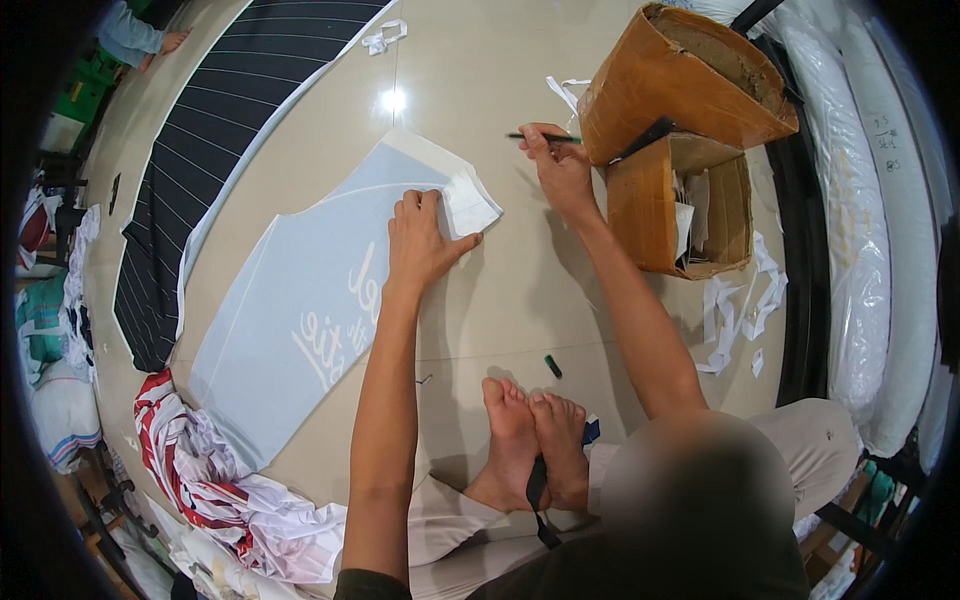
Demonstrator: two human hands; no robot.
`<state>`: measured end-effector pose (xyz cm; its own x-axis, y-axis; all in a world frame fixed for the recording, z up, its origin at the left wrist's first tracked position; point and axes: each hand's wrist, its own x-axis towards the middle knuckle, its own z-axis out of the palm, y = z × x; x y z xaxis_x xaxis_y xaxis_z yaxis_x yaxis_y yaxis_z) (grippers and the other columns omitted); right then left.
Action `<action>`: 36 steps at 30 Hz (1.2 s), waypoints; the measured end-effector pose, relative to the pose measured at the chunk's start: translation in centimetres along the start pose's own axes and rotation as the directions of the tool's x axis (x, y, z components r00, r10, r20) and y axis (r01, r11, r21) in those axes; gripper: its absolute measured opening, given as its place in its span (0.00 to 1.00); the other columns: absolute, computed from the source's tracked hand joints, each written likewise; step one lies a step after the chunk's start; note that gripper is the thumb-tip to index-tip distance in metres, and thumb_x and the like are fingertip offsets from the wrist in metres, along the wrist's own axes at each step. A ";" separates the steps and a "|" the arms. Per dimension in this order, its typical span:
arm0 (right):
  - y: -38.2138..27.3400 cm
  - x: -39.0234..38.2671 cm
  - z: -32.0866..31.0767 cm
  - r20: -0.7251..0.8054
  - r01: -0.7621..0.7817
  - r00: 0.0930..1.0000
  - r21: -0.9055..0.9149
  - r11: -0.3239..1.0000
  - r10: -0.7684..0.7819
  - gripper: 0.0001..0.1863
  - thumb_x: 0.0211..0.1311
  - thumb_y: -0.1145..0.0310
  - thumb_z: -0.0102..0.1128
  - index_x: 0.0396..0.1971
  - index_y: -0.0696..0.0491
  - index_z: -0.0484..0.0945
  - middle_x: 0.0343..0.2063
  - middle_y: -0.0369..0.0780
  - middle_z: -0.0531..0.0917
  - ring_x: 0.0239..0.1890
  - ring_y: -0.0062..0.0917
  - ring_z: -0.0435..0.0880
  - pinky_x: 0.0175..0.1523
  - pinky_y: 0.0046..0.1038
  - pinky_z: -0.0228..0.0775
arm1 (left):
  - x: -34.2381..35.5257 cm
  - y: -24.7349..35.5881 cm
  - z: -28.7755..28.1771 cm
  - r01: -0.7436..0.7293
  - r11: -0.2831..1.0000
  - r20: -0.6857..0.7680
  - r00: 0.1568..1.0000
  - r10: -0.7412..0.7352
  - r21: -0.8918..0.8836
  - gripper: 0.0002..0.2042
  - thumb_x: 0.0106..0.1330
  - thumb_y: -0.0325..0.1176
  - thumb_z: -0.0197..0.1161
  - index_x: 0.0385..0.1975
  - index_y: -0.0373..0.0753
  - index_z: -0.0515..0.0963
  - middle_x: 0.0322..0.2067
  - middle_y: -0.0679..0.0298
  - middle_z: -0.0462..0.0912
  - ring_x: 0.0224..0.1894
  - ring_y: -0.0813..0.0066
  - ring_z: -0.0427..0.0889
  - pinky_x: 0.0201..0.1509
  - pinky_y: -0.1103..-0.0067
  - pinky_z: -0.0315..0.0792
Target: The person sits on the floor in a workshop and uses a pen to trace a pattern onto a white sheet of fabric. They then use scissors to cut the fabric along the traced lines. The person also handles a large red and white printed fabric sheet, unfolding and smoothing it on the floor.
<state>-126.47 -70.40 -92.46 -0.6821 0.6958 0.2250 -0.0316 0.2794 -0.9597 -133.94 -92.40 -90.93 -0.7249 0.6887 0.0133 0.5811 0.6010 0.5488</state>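
A light blue-grey garment piece (270, 300) with white lettering and a thin white line near its edges lies flat on the tiled floor. A small white piece (470, 208) rests on its upper right end. My left hand (420, 238) is open over that end, its fingers lying on the fabric and its thumb stretched toward the white piece. To the right, my right hand (562, 178) is closed round a dark pen (528, 136), raised off the fabric and pointing left. A small dark green cap (552, 367) lies on the floor near my feet.
Two cardboard boxes (650, 205) stand at the right, the lower one holding paper pieces. White scraps (722, 330) lie below them, beside wrapped rolls (825, 200). Black striped fabric (200, 150) stretches along the left. Red and white cloth (190, 450) is bunched nearby. Another person's hand (172, 42) shows upper left.
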 end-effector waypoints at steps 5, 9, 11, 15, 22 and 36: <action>-0.2 -1.4 0.4 0.155 0.034 0.988 -0.066 0.997 -0.023 0.12 0.70 0.65 0.59 0.46 0.57 0.80 0.34 0.38 0.84 0.35 0.26 0.80 0.45 0.29 0.73 | 0.1 -0.5 0.1 -0.022 1.000 -0.020 1.000 0.022 0.010 0.39 0.43 0.46 0.81 0.54 0.30 0.74 0.50 0.49 0.74 0.55 0.50 0.72 0.58 0.61 0.70; 0.9 -2.5 0.2 0.281 0.274 0.941 -0.308 0.911 -0.188 0.12 0.70 0.66 0.59 0.48 0.54 0.79 0.41 0.43 0.83 0.47 0.32 0.80 0.56 0.32 0.70 | 0.1 -0.4 0.4 -0.014 1.000 -0.027 1.000 0.014 0.012 0.40 0.43 0.46 0.81 0.55 0.30 0.74 0.51 0.49 0.74 0.55 0.50 0.72 0.58 0.61 0.71; 1.4 -2.9 0.3 0.290 0.309 0.932 -0.316 0.897 -0.219 0.13 0.67 0.68 0.62 0.48 0.54 0.79 0.44 0.44 0.81 0.52 0.36 0.77 0.60 0.36 0.67 | 0.2 -0.2 0.5 -0.014 1.000 -0.033 0.999 0.014 0.018 0.40 0.43 0.47 0.81 0.55 0.31 0.74 0.51 0.50 0.74 0.55 0.51 0.72 0.58 0.62 0.71; 1.4 -3.6 0.2 0.295 0.292 0.935 -0.334 0.896 -0.195 0.17 0.63 0.66 0.66 0.50 0.54 0.78 0.48 0.45 0.78 0.56 0.40 0.74 0.63 0.37 0.64 | 0.2 -0.1 0.5 -0.013 0.999 -0.029 0.999 0.014 0.046 0.41 0.42 0.48 0.81 0.55 0.31 0.74 0.52 0.51 0.74 0.55 0.52 0.72 0.58 0.62 0.70; 1.2 -3.8 0.2 0.310 0.283 0.934 -0.343 0.896 -0.177 0.21 0.60 0.63 0.68 0.52 0.53 0.78 0.50 0.44 0.79 0.59 0.39 0.72 0.65 0.38 0.62 | 0.2 -0.1 0.6 -0.015 0.998 -0.027 0.999 0.016 0.056 0.40 0.43 0.48 0.81 0.56 0.32 0.74 0.53 0.52 0.74 0.56 0.52 0.72 0.58 0.61 0.69; 1.3 -3.7 0.1 0.326 0.287 0.930 -0.362 0.887 -0.168 0.23 0.58 0.63 0.69 0.53 0.52 0.77 0.51 0.43 0.79 0.61 0.38 0.69 0.66 0.39 0.59 | 0.3 -0.2 0.9 -0.014 1.000 -0.028 0.999 0.015 0.023 0.40 0.43 0.47 0.81 0.56 0.32 0.74 0.52 0.51 0.74 0.55 0.52 0.72 0.58 0.62 0.69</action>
<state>-124.02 -72.69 -94.52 -0.8676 0.3844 0.3155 0.0405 0.6869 -0.7256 -133.90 -91.93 -91.77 -0.7264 0.6858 0.0448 0.5995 0.6004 0.5293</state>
